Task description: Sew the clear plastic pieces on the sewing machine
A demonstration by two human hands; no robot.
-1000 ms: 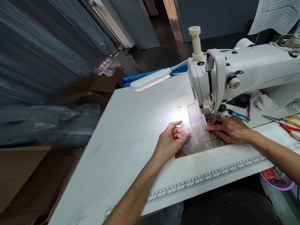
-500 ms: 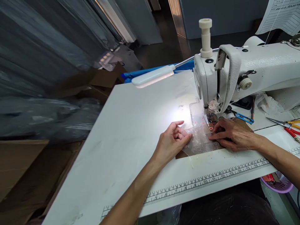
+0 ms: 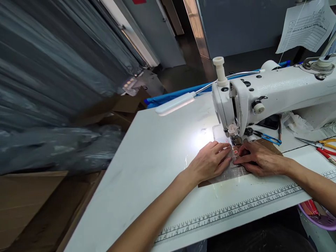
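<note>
A clear plastic sheet (image 3: pixel 232 172) with small red marks lies under the needle area of a white sewing machine (image 3: pixel 223 105). My left hand (image 3: pixel 211 159) rests flat on the sheet just left of the presser foot (image 3: pixel 235 141), its fingers stretched out and slightly apart. On the other side, my right hand (image 3: pixel 258 159) has bent fingers, with thumb and forefinger closed at the sheet's edge beside the foot. Brown board (image 3: pixel 271 146) shows beneath the sheet and my right hand. Exactly how the right fingertips hold the film is partly hidden.
Blue-handled snips (image 3: pixel 270 138), a dark phone (image 3: pixel 271 121) and pliers with red and yellow handles (image 3: pixel 321 144) lie to the right. A lamp (image 3: pixel 174 104) lights the white table (image 3: pixel 136 175). Cardboard boxes (image 3: pixel 28 199) stand left; a purple basket (image 3: pixel 321 224) sits below the table edge.
My left hand has gone from pinching up the sheet's left edge to lying flat on it, nearer the presser foot. My right hand stays by the foot. The camera view has shifted.
</note>
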